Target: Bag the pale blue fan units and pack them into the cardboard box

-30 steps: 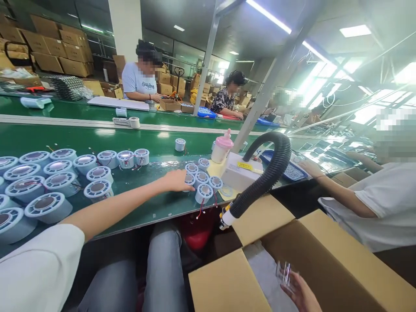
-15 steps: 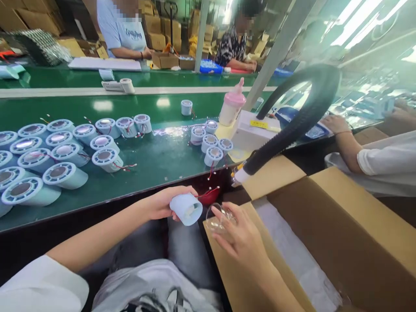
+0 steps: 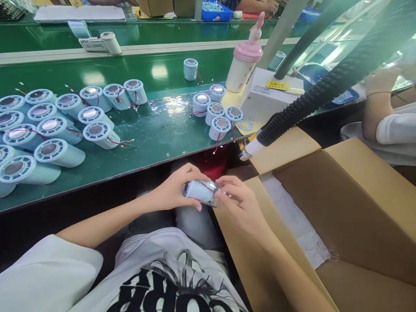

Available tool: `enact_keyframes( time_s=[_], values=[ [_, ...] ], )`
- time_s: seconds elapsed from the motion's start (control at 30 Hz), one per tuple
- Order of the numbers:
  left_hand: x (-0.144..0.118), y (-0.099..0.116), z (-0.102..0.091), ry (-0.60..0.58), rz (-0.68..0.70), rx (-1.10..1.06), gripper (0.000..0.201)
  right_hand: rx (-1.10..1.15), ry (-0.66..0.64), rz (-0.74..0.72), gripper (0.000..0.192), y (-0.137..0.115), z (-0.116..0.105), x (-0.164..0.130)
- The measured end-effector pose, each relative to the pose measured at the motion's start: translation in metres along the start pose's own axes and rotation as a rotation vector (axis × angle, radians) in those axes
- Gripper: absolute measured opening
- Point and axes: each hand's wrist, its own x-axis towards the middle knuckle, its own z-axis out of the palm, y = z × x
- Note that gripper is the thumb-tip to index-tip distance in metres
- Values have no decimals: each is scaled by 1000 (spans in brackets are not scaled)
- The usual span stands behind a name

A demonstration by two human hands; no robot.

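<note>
Above my lap, my left hand (image 3: 182,188) grips a light blue cylindrical motor housing (image 3: 200,191) from its left end. A clear plastic cover (image 3: 214,197) sits around the housing's right part, and the fingers of my right hand (image 3: 238,199) are closed on it. A thin red wire lies along the housing; how far the cover is pushed on I cannot tell. Several similar housings (image 3: 51,149), with round metallic discs and red wires, stand on the green bench (image 3: 152,143) to the left. A smaller cluster (image 3: 220,125) stands ahead of my hands.
An open cardboard box (image 3: 364,208) with white lining stands at my right. A black flexible hose (image 3: 292,117) arches over a white device (image 3: 269,93). A pink-lidded bottle (image 3: 243,65) is behind the cluster. A co-worker's arm (image 3: 380,108) is at the right.
My hands have come together. The clear cover, apart in my right hand before, is now around the housing, which has turned sideways. The view has tilted downward.
</note>
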Motion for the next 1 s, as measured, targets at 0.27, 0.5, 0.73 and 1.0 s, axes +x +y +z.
enact_keyframes(
  time_s=[0.27,0.5,0.73,1.0],
  values=[
    [-4,-4,10,-170,-172,-407,70,300,34,92,19,6,-7,2],
    [-9,0,10,-122,-269,-581,67,-115,-61,-262,37,13,-8,-10],
    [-9,5,3,-189,-97,-422,73,81,-99,-126,38,13,-11,-17],
    [-13,4,4,-189,-27,-380,73,252,-122,99,33,6,-11,-21]
  ],
)
